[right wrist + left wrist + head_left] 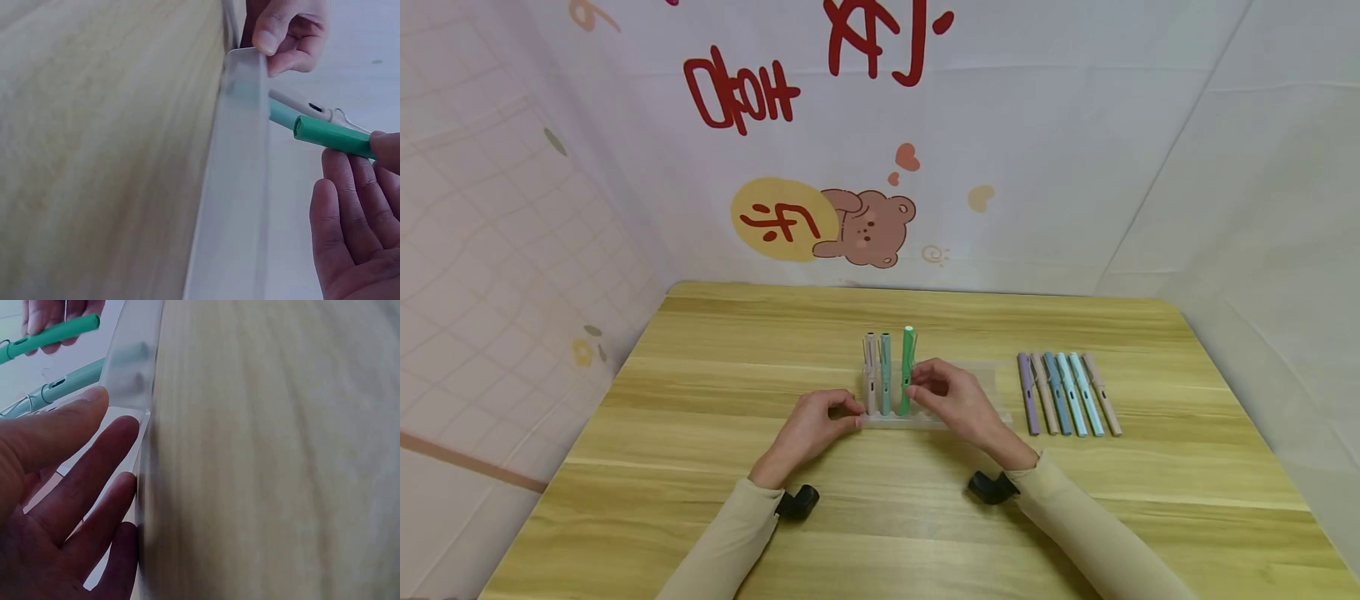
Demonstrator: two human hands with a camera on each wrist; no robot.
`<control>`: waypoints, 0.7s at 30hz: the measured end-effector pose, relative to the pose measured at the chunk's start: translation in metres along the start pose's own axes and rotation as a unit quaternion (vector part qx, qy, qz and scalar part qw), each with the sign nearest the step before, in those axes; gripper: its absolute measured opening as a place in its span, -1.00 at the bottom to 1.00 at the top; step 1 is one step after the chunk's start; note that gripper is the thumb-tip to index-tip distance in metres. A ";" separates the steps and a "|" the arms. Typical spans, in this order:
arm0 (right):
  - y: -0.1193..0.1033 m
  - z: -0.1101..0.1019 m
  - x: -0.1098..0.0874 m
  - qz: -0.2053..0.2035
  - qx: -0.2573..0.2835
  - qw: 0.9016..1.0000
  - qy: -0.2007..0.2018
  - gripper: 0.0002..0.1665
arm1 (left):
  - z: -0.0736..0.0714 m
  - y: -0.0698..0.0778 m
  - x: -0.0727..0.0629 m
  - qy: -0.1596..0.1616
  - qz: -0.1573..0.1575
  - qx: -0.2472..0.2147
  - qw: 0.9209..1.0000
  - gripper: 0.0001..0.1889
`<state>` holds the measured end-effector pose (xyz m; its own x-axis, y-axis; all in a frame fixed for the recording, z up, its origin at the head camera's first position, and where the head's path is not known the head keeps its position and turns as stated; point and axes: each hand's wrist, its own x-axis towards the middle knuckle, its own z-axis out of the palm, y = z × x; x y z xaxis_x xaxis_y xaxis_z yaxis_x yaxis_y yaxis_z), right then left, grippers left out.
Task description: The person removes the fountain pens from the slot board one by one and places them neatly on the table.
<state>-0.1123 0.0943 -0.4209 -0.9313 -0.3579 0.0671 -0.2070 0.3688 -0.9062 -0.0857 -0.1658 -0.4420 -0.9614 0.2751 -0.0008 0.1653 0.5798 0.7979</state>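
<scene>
Insertion of the green pen (pixel 907 354) seems in hand: the right hand (pixel 958 403) pinches it just above the clear stand (pixel 910 423), right of two standing pens (pixel 886 383), the left hand (pixel 812 428) pinches the stand's left end, and next move calls for straight lowering.

A hand could pass over the desk (pixel 895 517) before the clear rack (pixel 910 423), between the forearms (pixel 722 542); only a narrow strip parts the rack from six lying pens (pixel 1071 396). Two upright pens (pixel 886 379) crowd the rack's left end; the right hand (pixel 958 400) crosses its right half.
</scene>
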 end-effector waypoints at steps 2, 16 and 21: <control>-0.001 -0.002 -0.002 0.002 -0.002 1.000 0.005 -0.70 | 0.000 0.000 0.000 -0.001 -0.002 -0.001 1.000 -0.88; -0.004 -0.028 -0.022 0.021 0.032 0.999 0.006 -0.72 | 0.000 0.001 -0.001 -0.002 0.000 -0.003 1.000 -0.89; -0.003 -0.039 -0.028 0.011 0.038 0.999 0.011 -0.72 | 0.000 0.001 0.000 -0.001 -0.007 -0.002 1.000 -0.88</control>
<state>-0.0976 0.1367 -0.4039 -0.9421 -0.3308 0.0553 -0.1635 0.3093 -0.9368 -0.0856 -0.1650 -0.4417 -0.9634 0.2676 -0.0134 0.1501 0.5803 0.8005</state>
